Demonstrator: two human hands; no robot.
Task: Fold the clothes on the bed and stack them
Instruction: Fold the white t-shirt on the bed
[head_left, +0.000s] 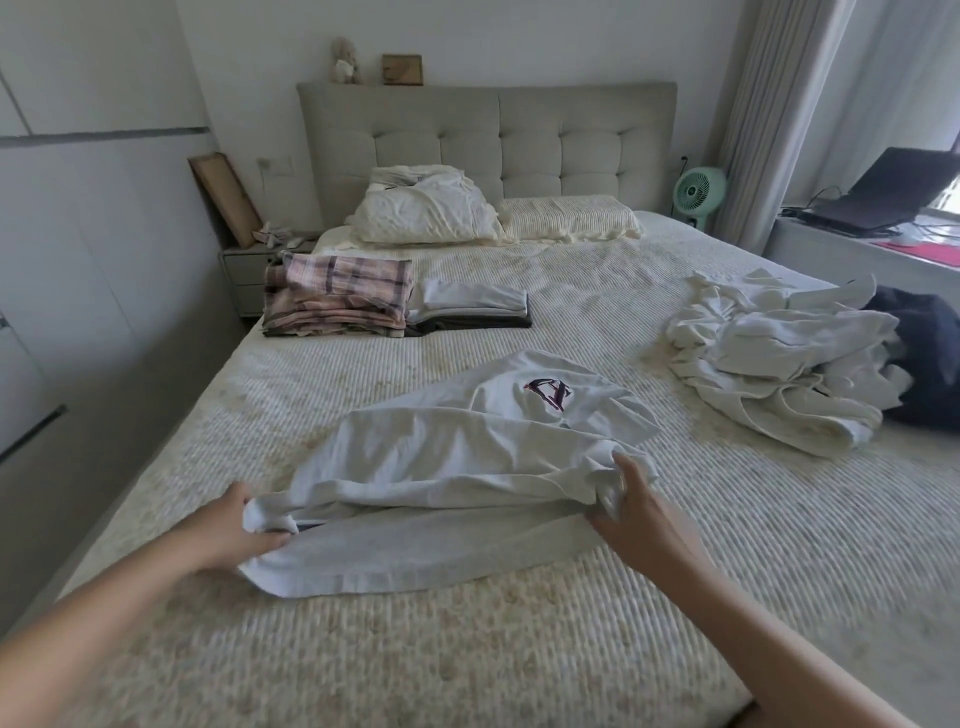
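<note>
The person's left hand pinches the left end of a white cotton T-shirt with a dark printed emblem, fingers curled round a bunched fold of cloth. The right hand grips the shirt's right end the same way, thumb up and fingers closed on gathered fabric. Between the two hands the shirt lies half folded on the cream ribbed bedspread, its upper layer doubled toward the hands and its emblem facing up just beyond them. Well beyond the left hand sits a folded stack of pink plaid cloth, touching a lower stack of folded white and dark garments on its right. Beyond and to the right of the right hand lies a crumpled heap of white clothes, with a dark garment at its far side.
</note>
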